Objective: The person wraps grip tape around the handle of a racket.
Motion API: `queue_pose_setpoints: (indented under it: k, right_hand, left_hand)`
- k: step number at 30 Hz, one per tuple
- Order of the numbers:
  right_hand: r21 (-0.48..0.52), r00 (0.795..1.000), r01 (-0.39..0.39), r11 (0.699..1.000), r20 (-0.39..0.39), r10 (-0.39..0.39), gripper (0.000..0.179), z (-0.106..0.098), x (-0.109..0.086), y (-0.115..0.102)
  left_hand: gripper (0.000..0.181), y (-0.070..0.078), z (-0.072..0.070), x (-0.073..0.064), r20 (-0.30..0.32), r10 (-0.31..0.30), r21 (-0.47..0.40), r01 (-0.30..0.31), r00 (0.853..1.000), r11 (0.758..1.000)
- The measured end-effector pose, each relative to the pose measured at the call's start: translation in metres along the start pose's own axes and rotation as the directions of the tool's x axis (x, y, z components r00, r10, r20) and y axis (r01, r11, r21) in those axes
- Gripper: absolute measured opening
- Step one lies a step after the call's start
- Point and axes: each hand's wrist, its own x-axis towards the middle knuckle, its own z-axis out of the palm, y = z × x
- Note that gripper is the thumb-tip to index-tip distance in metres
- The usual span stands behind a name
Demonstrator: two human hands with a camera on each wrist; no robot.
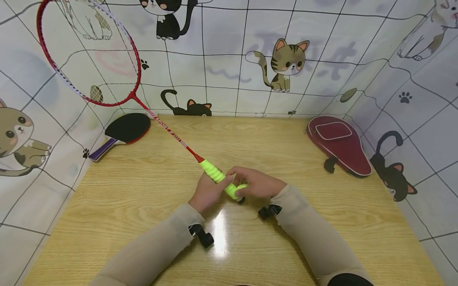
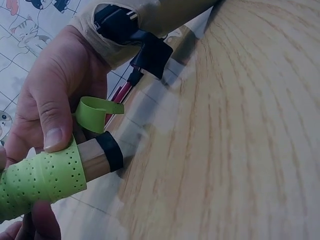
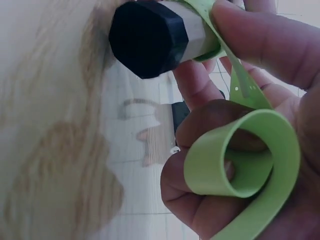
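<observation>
My left hand (image 1: 207,190) grips the handle of a red badminton racket (image 1: 168,129), its head up at the left. Perforated neon-yellow-green grip tape (image 1: 213,171) is wound around the handle. At the butt end, my right hand (image 1: 259,183) holds the loose, curled tape end (image 3: 260,155), and its thumb presses the tape edge in the left wrist view. A short stretch of bare wooden handle (image 2: 94,159) shows between the tape and the black butt cap (image 3: 147,40). The left palm is hidden behind the handle.
A black-faced table tennis paddle (image 1: 128,128) lies at the back left of the wooden table (image 1: 143,206). At the back right lies a dark red paddle case (image 1: 340,145). Cat-printed cloth (image 1: 229,59) walls in the back and sides.
</observation>
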Motion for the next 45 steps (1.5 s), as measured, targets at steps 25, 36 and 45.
queue_pose_setpoints:
  k: [25, 36, 45]
  right_hand:
    - [-0.016, 0.999, 0.032, 0.999, -0.001, -0.032, 0.047, -0.0029, 0.0009, 0.0051]
    - [-0.010, 1.000, 0.002, 1.000, 0.008, -0.002, 0.043, -0.0045, 0.0010, 0.0001]
    - [0.016, 1.000, -0.002, 1.000, 0.022, 0.002, 0.041, -0.0028, 0.0008, 0.0005]
  left_hand:
    - [0.052, 0.0032, -0.0004, -0.0016, 0.061, -0.072, -0.072, 0.077, 0.996, 0.994]
    - [0.049, 0.0031, 0.0008, -0.0003, 0.068, -0.012, -0.037, 0.015, 0.998, 0.999]
    - [0.043, 0.0018, -0.0021, 0.0029, 0.112, 0.032, 0.026, -0.035, 0.993, 0.999]
